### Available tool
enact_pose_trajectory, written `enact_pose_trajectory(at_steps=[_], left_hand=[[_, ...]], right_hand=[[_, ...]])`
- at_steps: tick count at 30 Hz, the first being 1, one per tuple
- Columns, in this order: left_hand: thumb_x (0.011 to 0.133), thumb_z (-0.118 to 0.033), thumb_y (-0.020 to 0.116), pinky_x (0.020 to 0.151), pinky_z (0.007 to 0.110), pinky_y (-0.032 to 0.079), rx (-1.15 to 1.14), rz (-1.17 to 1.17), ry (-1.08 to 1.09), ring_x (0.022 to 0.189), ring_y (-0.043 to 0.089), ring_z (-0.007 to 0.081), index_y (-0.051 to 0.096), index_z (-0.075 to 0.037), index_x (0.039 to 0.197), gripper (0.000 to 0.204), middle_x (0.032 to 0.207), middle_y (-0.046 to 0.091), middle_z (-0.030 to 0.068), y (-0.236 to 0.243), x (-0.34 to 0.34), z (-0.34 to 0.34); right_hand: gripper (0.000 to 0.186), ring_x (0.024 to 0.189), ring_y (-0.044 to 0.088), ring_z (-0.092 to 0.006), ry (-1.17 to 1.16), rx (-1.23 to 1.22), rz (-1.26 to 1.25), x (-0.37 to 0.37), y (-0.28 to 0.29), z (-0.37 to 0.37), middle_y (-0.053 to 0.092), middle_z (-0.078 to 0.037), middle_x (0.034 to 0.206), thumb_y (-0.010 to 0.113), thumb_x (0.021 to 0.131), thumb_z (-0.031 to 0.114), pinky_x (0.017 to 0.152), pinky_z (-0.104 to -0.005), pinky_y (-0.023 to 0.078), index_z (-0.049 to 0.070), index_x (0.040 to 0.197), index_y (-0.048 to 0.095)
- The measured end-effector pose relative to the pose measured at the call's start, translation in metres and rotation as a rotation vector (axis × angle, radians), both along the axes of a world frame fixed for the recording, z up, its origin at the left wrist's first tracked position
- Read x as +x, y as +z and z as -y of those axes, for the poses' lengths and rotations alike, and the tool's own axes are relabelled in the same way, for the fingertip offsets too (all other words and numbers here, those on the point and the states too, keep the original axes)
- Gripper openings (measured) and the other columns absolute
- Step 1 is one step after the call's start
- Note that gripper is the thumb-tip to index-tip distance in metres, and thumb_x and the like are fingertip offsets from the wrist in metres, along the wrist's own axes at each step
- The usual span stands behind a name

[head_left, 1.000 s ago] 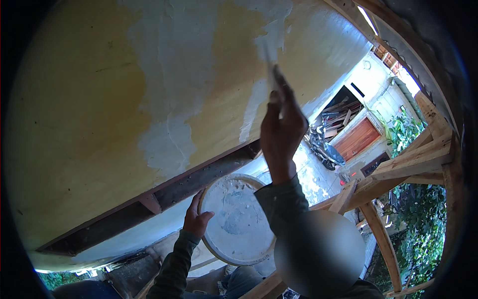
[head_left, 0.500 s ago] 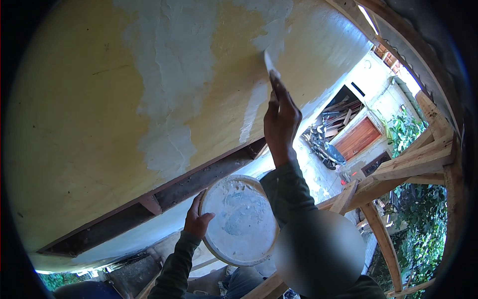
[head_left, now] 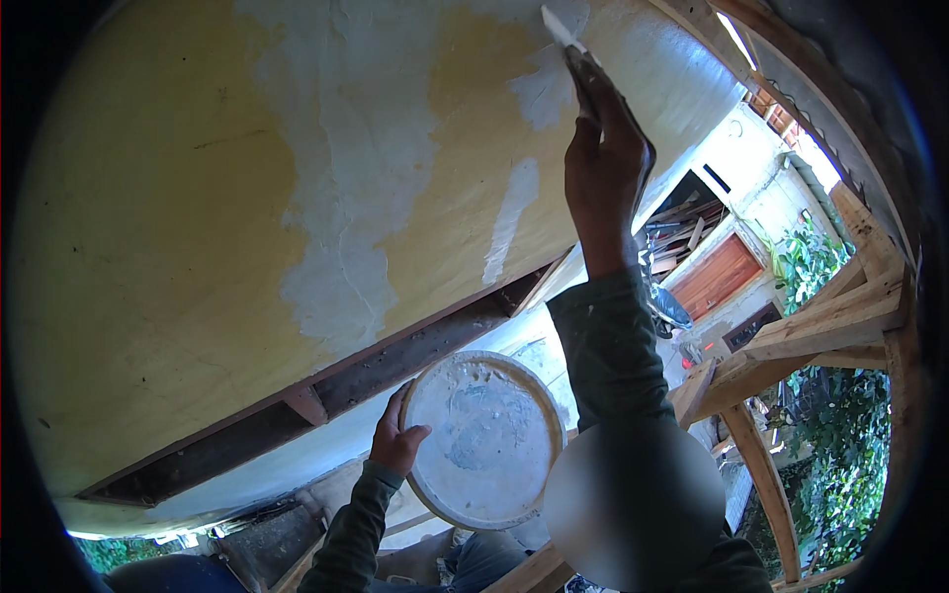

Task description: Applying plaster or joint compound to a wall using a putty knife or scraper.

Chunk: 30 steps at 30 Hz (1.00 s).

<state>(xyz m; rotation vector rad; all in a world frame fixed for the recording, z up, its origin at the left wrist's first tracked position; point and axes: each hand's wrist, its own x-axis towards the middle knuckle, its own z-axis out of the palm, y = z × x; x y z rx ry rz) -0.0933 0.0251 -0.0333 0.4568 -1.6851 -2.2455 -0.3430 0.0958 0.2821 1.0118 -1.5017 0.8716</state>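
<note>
My left hand (head_left: 397, 442) grips a round, whitish bucket lid (head_left: 509, 489) by its left edge, thumb over the rim. Smears of pale putty lie on the lid's face. Higher up, my right hand (head_left: 611, 183) is closed round a putty knife (head_left: 561, 28), its pale blade pointing up and left near the top of the view. The blade is at or close to the yellow wall (head_left: 178, 208); I cannot tell whether it touches. Whitish-grey patches of filler (head_left: 341, 198) run down the wall, and a narrow streak (head_left: 511, 222) lies below the knife.
A brown, recessed frame (head_left: 405, 356) runs along the wall's lower edge. Wooden beams (head_left: 830, 316) cross at the right, with leafy plants (head_left: 840, 435) behind. Beyond stand a reddish-brown door (head_left: 717, 279) and a partly hidden motorbike (head_left: 669, 308). A blurred round area covers the lower middle.
My right hand has moved up and to the right along the wall with the putty knife, the arm stretching further. My left hand and the lid stay nearly in place.
</note>
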Motion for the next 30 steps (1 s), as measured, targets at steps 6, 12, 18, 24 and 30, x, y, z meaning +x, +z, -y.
enact_pose_trajectory(at_steps=[6,12,18,24,30], left_hand=[[0.075,-0.007,0.066,0.11,0.038,0.042,-0.05,0.035,0.002,0.127,0.055,0.0295,0.041,0.001,0.148,0.078,0.139,0.055,0.0197,-0.011,0.001,0.001],[0.074,-0.008,0.066,0.111,0.038,0.041,-0.089,0.033,-0.015,0.127,0.055,0.0298,0.041,0.001,0.148,0.078,0.139,0.055,0.0196,-0.016,0.0,-0.001],[0.075,-0.008,0.065,0.111,0.038,0.041,-0.015,0.002,-0.007,0.128,0.054,0.0292,0.04,0.002,0.148,0.078,0.139,0.054,0.0194,-0.011,0.002,0.002],[0.075,-0.007,0.065,0.111,0.038,0.04,-0.018,0.013,-0.011,0.129,0.053,0.0289,0.04,0.002,0.148,0.078,0.14,0.054,0.0193,-0.009,0.003,-0.001],[0.075,-0.008,0.065,0.112,0.039,0.039,-0.154,0.013,0.009,0.129,0.054,0.0304,0.04,0.002,0.148,0.078,0.14,0.054,0.0199,-0.017,0.003,-0.002]], right_hand=[[0.045,0.11,0.068,-0.0335,-0.038,0.044,0.04,0.007,-0.054,0.0,0.071,-0.013,0.122,0.064,0.082,-0.01,0.095,-0.0429,0.053,0.011,0.121,0.071],[0.039,0.114,0.068,-0.0319,-0.015,0.129,0.13,0.033,-0.095,-0.009,0.071,-0.012,0.123,0.062,0.088,-0.006,0.098,-0.0429,0.053,0.012,0.122,0.07],[0.035,0.115,0.068,-0.0301,0.074,-0.072,0.531,0.046,-0.077,-0.024,0.07,-0.019,0.124,0.057,0.096,0.005,0.097,-0.0408,0.053,0.003,0.131,0.064],[0.042,0.108,0.07,-0.0352,-0.115,-0.087,0.479,0.042,-0.081,0.005,0.069,-0.02,0.12,0.057,0.092,0.001,0.09,-0.0429,0.056,0.005,0.133,0.06],[0.055,0.1,0.068,-0.0348,-0.281,-0.076,0.4,0.067,-0.103,0.06,0.066,-0.015,0.121,0.063,0.081,-0.002,0.081,-0.0434,0.056,0.008,0.135,0.056]])
